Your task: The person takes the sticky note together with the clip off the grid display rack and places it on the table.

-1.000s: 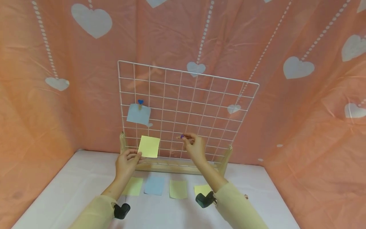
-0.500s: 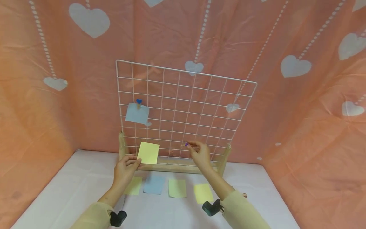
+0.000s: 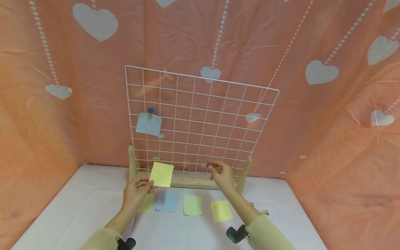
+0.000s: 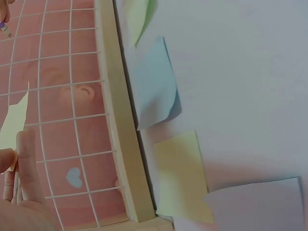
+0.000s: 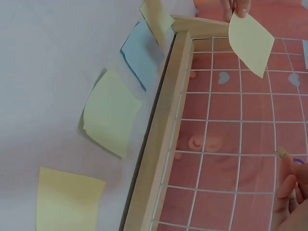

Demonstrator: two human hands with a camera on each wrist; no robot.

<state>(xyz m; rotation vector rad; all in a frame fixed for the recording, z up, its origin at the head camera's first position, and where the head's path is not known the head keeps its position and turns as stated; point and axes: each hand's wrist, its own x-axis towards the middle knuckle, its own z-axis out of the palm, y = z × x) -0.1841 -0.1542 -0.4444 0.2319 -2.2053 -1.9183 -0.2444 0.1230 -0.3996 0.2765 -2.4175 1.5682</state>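
Observation:
My left hand (image 3: 136,194) pinches a yellow sticky note (image 3: 161,174) by its lower left side, held up before the bottom rows of the white wire grid (image 3: 200,121). My right hand (image 3: 223,176) holds a small wooden clothespin (image 5: 282,152) with a purple decoration (image 3: 208,165) between thumb and fingers, to the right of the note. In the right wrist view the clothespin's tip points toward the grid wires. A blue sticky note (image 3: 148,124) hangs at the grid's upper left under a clothespin with a blue heart (image 3: 150,110).
The grid stands in a wooden base (image 3: 195,183). Before it on the white table (image 3: 175,232) lie a blue note (image 3: 167,201), a green note (image 3: 192,206), a yellow note (image 3: 221,210) and a yellowish note (image 4: 183,178). Small items (image 3: 265,212) lie beside my right forearm.
Both hands have moved down, the left with the yellow note and the right with the clothespin. The right hand has also moved right, widening the gap between them.

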